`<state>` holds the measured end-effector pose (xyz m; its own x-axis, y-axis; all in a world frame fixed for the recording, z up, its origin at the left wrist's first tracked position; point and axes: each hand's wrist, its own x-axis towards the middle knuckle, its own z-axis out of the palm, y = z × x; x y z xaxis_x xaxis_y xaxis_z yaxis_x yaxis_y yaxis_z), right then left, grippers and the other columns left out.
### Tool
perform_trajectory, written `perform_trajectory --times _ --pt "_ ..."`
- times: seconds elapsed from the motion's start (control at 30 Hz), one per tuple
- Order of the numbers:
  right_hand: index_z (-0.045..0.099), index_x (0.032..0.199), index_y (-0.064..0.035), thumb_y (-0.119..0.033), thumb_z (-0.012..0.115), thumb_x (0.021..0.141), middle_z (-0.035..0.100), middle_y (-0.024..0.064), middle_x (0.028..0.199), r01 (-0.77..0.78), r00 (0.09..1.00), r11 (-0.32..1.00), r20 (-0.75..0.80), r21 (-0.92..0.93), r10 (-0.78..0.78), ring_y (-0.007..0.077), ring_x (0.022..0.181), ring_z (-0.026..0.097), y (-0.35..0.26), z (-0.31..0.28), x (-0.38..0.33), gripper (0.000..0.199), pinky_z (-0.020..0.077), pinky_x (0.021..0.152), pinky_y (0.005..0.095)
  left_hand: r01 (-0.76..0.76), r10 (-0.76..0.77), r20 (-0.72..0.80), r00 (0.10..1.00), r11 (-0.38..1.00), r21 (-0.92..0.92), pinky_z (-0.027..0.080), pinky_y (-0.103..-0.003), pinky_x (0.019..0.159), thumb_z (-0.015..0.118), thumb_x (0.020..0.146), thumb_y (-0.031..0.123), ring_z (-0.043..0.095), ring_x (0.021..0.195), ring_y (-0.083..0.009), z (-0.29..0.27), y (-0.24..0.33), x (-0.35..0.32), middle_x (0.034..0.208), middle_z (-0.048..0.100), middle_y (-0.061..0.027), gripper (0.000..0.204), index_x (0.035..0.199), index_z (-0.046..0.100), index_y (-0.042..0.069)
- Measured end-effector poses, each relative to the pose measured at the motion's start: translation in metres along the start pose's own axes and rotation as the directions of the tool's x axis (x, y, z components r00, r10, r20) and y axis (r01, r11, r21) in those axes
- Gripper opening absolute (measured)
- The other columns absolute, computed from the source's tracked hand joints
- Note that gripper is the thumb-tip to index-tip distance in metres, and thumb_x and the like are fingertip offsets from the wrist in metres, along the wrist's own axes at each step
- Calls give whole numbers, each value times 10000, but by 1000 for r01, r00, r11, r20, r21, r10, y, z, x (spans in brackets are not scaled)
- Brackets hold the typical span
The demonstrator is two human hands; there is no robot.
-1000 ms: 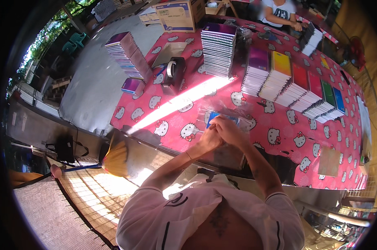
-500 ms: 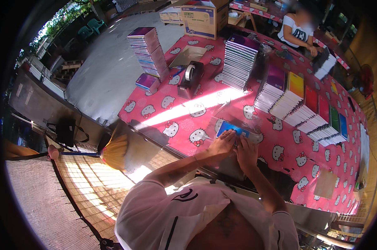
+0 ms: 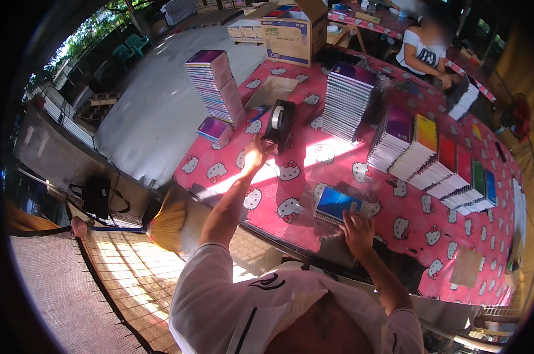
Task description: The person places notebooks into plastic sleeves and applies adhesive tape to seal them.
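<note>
My left hand [image 3: 258, 152] reaches to the near end of a black tape dispenser [image 3: 286, 131], which carries a roll of clear tape [image 3: 278, 115]. Its fingers are drawn together at the dispenser's front; whatever they pinch is too small to make out. A blue spiral notebook [image 3: 334, 202] lies flat near the table's front edge, on or in clear plastic film [image 3: 370, 210]. My right hand [image 3: 359, 233] rests on the notebook's lower right part, fingers stretched out over the cover and film.
Notebook stacks stand on the pink patterned table [image 3: 399, 230]: a purple pile [image 3: 214, 85] at left, a tall pile [image 3: 350, 100] behind, and a multicoloured row [image 3: 423, 150] at right. A cardboard box [image 3: 287, 38] stands far back. Another person [image 3: 423, 53] sits far right, near notebooks.
My left hand has left the blue notebook and moved forward and left to the tape dispenser. The right hand stays at the notebook, whose cover now shows more fully.
</note>
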<state>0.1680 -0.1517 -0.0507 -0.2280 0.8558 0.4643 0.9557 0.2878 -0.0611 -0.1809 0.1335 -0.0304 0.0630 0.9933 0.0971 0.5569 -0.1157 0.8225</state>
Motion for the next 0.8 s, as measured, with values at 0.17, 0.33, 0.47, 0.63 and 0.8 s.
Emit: perform_trajectory --times 0.17,0.33,0.47,0.63,0.8 --pt "681 1225 -154 -248 749 827 605 27 1077 -15 1000 998 -26 64 17 250 1067 595 -8 -2 2 415 437 892 461 297 -287 80 955 889 -348 483 -406 892 807 809 349 647 969 -256 -6 -24 20 1023 704 -111 534 1207 659 25" --pt "692 1197 -138 -237 753 823 621 38 1105 -29 999 995 -40 95 33 269 1082 596 -5 -3 2 391 443 881 468 39 -210 -178 961 744 -667 466 -348 889 742 849 194 651 926 -189 26 -13 1 965 724 -72 257 1066 714 59" --pt "696 1178 -133 -230 758 820 622 33 1105 -41 996 991 -68 128 50 272 1092 596 -4 -5 0 376 446 885 465 306 -500 -1 866 531 -790 531 -393 679 694 872 147 674 736 -186 43 -20 -24 858 723 -26 109 952 731 84" --pt "687 1186 -146 -238 750 833 599 5 1111 2 995 993 -103 121 10 234 1099 594 0 1 -1 371 443 897 464 211 -36 -327 944 830 517 572 -374 738 686 811 222 739 801 -262 5 -14 -8 804 728 -154 180 912 774 102" --pt "698 1162 -154 -263 752 830 609 -6 1122 20 990 989 -141 144 1 215 1103 598 5 9 -5 354 442 900 450 17 35 303 952 986 -168 539 -280 665 719 853 141 681 711 -137 77 88 -110 788 743 -91 178 899 753 -27"
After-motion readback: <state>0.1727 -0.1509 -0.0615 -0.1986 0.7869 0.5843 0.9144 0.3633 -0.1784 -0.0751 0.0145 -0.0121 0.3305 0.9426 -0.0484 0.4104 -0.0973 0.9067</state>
